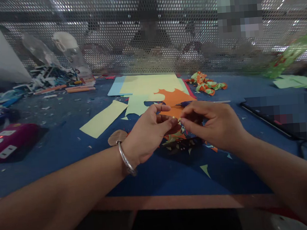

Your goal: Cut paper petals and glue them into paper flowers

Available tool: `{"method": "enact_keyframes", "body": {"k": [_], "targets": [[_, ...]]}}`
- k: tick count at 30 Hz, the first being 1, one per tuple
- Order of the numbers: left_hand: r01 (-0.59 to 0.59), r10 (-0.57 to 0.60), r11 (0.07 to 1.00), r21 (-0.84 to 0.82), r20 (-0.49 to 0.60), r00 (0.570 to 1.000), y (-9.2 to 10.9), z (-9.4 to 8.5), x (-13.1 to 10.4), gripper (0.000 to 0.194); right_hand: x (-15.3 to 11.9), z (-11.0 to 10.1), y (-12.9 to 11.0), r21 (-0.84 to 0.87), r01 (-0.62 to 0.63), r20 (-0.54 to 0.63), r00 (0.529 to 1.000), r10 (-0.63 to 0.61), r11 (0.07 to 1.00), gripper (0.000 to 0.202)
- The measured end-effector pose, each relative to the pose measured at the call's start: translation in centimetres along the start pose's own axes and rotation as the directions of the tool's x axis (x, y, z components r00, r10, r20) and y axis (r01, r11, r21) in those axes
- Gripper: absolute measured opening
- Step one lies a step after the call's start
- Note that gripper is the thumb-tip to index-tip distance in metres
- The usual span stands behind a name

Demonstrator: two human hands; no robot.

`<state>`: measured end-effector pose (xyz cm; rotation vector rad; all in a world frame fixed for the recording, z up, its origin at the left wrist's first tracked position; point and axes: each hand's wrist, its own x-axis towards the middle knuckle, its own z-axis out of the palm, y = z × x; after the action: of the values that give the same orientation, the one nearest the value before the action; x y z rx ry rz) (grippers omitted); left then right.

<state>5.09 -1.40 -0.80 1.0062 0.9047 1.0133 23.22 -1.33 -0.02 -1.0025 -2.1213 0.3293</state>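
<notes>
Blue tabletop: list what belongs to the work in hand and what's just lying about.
Likely in use:
tiny pale piece at the fingertips
cut orange sheet
cut green sheet
paper scraps

Apparently lying about:
magenta socket box
white-lidded bottle
green bottle

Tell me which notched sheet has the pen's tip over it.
The orange sheet. The pen reaches over it, while the pale green sheet to its left lies clear of the pen.

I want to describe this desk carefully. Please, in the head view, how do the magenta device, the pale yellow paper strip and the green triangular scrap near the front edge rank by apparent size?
Largest to smallest:
Magenta device, even partly cut off
Pale yellow paper strip
Green triangular scrap
</notes>
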Motion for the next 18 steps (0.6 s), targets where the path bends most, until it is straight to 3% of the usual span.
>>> {"method": "enact_keyframes", "body": {"k": [11,18], "targets": [[-0.038,0.04,0.996,0.076,-0.025,0.999,-0.1,-0.3,0.1,0.027,0.2,0.2,0.2,0.02,-0.028,0.037,0.999,0.027,0.999,0.008],[-0.133,0.153,0.953,0.271,-0.055,0.987,0.6,-1.3,0.7,0.038,0.3,0.3,0.7,0.001,-0.081,0.074,0.994,0.081,0.997,0.007]]}}
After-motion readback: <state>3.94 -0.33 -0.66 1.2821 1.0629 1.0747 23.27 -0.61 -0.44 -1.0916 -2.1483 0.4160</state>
